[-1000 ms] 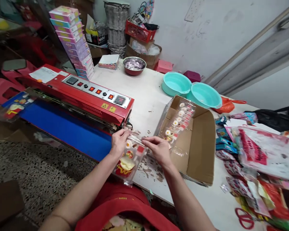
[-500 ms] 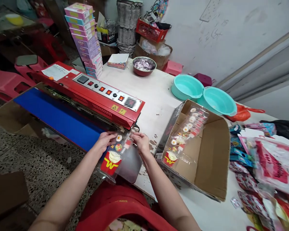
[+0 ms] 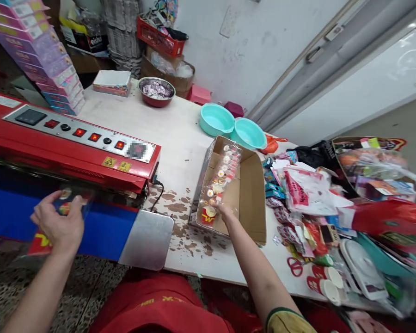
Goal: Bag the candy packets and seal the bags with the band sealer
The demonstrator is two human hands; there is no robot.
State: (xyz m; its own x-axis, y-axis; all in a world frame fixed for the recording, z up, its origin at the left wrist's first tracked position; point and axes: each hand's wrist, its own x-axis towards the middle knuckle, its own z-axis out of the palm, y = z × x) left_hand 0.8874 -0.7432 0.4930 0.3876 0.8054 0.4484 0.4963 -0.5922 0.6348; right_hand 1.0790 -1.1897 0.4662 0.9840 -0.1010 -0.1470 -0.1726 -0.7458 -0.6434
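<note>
At the left, a clear plastic packet of toy food [image 3: 41, 243], with a red and yellow fries piece, lies along the blue conveyor belt [image 3: 102, 236] of a red sealing machine [image 3: 100, 166]. My left hand [image 3: 60, 226] is closed around this packet, its thumb and fingers either side, hiding the middle of it. An open cardboard box [image 3: 247, 199] stands on the table with a row of overlapping packets of the same kind [image 3: 222, 173] inside. My right hand [image 3: 225, 212] reaches into the box and pinches the front packet [image 3: 208, 213]; its fingertips are partly hidden.
A metal plate [image 3: 149, 240] extends the belt's end. Two turquoise basins [image 3: 217, 119], a bowl of sachets [image 3: 156, 91] and stacked boxes [image 3: 41, 55] stand farther back. At the right lie piled packages [image 3: 305, 189], red scissors [image 3: 294, 267] and paper cups [image 3: 324, 286].
My left hand has moved left along the belt with the packet. My right hand has left that packet and reached into the cardboard box. The view has turned right.
</note>
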